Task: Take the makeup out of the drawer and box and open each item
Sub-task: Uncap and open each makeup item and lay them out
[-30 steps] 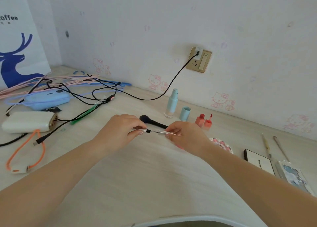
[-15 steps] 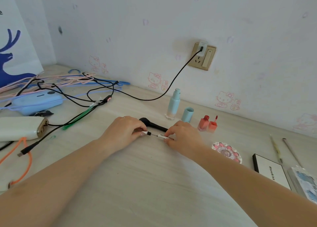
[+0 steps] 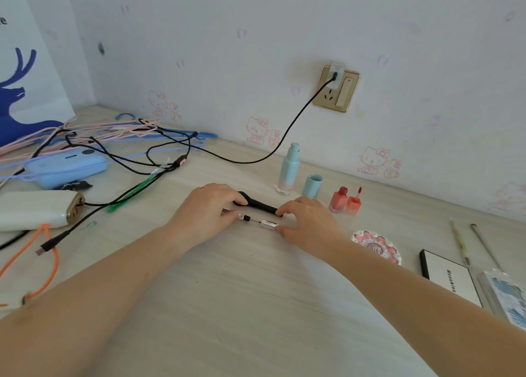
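Observation:
My left hand (image 3: 207, 214) pinches the cap end of a thin silver liner pen (image 3: 248, 219), whose fine black wand is partly drawn out. My right hand (image 3: 308, 223) pinches the pen's silver tube (image 3: 269, 224); both hands are low over the desk. Just behind them lies a black makeup brush (image 3: 260, 204). Further back a pale blue pump bottle (image 3: 289, 168) stands with its cap (image 3: 312, 186) beside it. To the right is a red lip gloss bottle (image 3: 338, 200) with its wand cap (image 3: 354, 203) standing apart.
Right of my right arm lie a round pink compact (image 3: 377, 247), a black-and-white palette (image 3: 451, 277), two thin metal tools (image 3: 459, 241) and a clear packet (image 3: 506, 294). At the left are tangled cables (image 3: 136, 163), a blue power bank (image 3: 65, 167), a white one (image 3: 34, 210) and hangers.
Both hands have come down closer to the desk with the pen. The wand end and the tube are pulled a little further apart.

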`<state>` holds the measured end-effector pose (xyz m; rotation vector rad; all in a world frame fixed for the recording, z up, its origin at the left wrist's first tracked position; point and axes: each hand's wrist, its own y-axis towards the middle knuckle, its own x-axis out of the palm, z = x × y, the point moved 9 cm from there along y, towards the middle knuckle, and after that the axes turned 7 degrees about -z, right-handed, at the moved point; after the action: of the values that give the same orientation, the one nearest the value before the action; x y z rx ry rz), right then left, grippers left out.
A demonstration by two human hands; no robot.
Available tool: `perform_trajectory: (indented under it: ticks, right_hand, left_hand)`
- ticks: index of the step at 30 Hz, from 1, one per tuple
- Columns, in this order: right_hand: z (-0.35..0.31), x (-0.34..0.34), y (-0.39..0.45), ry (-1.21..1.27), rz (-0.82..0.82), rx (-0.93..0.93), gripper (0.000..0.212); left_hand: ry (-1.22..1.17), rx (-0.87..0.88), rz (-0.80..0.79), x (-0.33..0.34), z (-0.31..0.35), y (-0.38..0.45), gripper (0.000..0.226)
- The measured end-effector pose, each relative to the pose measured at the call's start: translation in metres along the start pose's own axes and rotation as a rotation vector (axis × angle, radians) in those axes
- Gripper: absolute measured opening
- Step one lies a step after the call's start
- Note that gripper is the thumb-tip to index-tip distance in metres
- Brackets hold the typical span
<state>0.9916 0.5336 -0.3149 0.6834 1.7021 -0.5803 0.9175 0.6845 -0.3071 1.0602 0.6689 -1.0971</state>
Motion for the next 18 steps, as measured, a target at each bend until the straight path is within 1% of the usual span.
perform_trajectory:
  ticks: [3,7,12,16,18]
  right_hand:
    - [0.007,-0.016,-0.013,0.080,0.071,0.004,0.033]
    - [0.035,-0.030,-0.038,0.160,0.074,0.022,0.032]
    - [0.087,-0.046,-0.071,0.182,0.129,0.097,0.028]
    - [0.143,-0.066,-0.104,0.199,0.174,0.159,0.025]
    - [0.177,-0.077,-0.124,0.197,0.197,0.209,0.024]
  left_hand:
    - [-0.074,0.028,0.027,-0.010,0.023,0.004,0.017]
    - [-0.180,0.063,0.011,-0.007,0.069,0.017,0.015]
    - [-0.238,0.120,-0.072,0.021,0.130,0.039,0.013]
    - [-0.252,0.174,-0.141,0.052,0.183,0.061,0.014]
    - [-0.265,0.189,-0.204,0.076,0.208,0.075,0.014]
